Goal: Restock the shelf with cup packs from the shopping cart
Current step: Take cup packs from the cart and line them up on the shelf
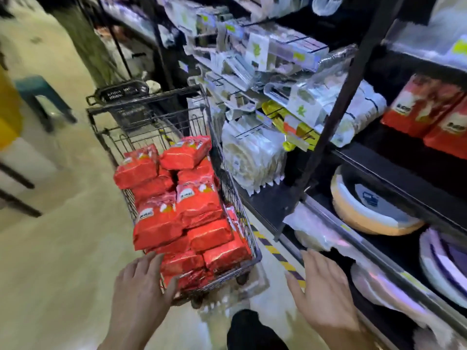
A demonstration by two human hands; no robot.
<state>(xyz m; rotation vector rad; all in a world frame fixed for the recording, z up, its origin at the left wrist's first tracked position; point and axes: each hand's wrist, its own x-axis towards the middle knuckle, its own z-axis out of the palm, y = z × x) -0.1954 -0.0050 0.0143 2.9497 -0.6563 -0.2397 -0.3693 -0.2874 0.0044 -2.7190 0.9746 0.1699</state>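
Note:
A black wire shopping cart [141, 111] stands in the aisle ahead of me, piled with several red cup packs [182, 210]. My left hand [142, 286] is open with straight fingers at the cart's near end, its fingertips by the lowest red packs. My right hand [321, 286] is open and empty, hovering between the cart and the black shelf [394, 173] on the right. More red cup packs [427, 109] sit on a middle shelf level at the far right. The picture is motion-blurred.
The shelf also holds stacked paper plates [252, 157], round trays [371, 210] and hanging white packets [255, 54]. Yellow-black tape [275, 251] marks the floor at the shelf base. A black basket [121, 92] and a teal stool [40, 99] stand beyond the cart.

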